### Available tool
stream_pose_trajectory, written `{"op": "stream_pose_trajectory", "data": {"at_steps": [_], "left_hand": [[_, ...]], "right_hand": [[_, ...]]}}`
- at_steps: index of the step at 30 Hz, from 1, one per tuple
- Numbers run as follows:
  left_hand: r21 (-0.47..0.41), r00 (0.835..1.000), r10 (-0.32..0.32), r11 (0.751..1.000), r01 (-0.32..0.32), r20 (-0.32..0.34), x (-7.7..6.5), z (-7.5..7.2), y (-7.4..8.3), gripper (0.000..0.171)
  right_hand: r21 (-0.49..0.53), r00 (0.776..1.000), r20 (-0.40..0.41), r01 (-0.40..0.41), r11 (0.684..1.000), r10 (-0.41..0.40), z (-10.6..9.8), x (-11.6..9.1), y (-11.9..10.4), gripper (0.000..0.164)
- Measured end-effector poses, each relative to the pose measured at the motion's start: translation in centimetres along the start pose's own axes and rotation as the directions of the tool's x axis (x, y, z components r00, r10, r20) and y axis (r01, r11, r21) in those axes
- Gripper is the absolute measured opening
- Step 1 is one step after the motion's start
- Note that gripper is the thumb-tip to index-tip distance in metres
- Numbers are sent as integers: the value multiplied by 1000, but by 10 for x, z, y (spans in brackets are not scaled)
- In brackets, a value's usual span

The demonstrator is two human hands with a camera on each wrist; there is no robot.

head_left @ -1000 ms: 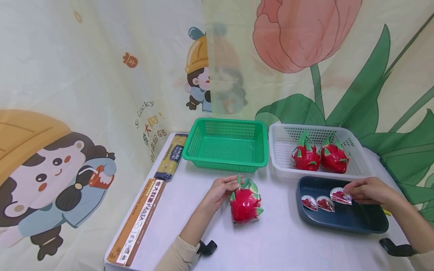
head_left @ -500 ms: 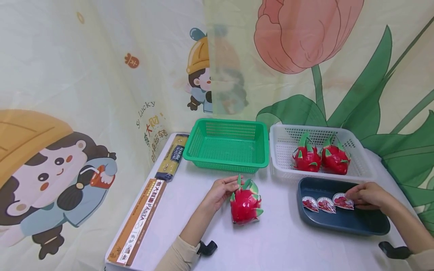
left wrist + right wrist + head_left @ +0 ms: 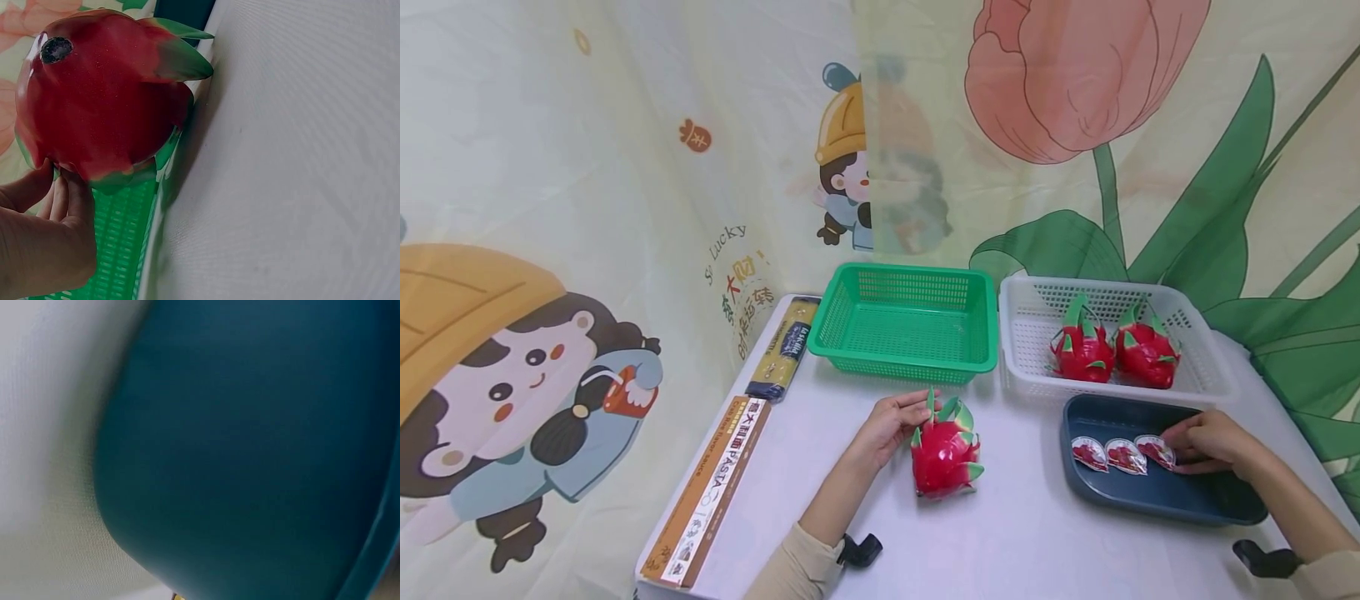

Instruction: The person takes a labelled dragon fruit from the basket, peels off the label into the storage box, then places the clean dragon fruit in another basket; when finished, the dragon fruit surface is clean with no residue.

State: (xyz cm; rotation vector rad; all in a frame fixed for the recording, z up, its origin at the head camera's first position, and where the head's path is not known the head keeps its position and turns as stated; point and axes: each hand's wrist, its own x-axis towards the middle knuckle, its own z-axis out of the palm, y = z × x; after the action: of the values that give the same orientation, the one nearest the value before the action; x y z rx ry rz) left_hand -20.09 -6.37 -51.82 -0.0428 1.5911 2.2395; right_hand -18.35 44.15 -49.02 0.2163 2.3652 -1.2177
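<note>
My left hand [image 3: 891,427] pinches the green leaf tips of a red dragon fruit [image 3: 944,463], low over the white table in front of the green basket. In the left wrist view, thumb and fingers of the left hand [image 3: 53,240] grip the leafy end of the dragon fruit [image 3: 106,103], whose dark round spot shows. At right, my right hand [image 3: 1212,443] reaches into a dark blue tray [image 3: 1165,498], finger and thumb on the edge of a dragon fruit sticker [image 3: 1154,451]. Two like stickers [image 3: 1126,457] lie beside it. The right wrist view shows mostly the tray's side [image 3: 250,450].
A green basket [image 3: 904,353] stands at the back. Right of it, a white basket [image 3: 1018,367] holds two dragon fruits [image 3: 1084,354], close behind the tray. A pasta box [image 3: 707,492] and a yellow pasta pack [image 3: 784,350] line the table's left edge.
My right hand has lowered the sticker in the tray, bringing it level with the other two and tilting it. The left hand and its dragon fruit have stayed nearly still.
</note>
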Motion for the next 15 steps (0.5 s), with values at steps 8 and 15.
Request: {"op": "stream_pose_trajectory", "data": {"at_steps": [8,15], "left_hand": [[-3,1000,0,1000,0,-2,0,0,1,41],[-14,1000,0,1000,0,3,2,0,-1,41]], "right_hand": [[23,1000,7,-19,1000,18,2,-1,-1,34],[56,999,-21,-32,998,33,5,-9,-3,38]]}}
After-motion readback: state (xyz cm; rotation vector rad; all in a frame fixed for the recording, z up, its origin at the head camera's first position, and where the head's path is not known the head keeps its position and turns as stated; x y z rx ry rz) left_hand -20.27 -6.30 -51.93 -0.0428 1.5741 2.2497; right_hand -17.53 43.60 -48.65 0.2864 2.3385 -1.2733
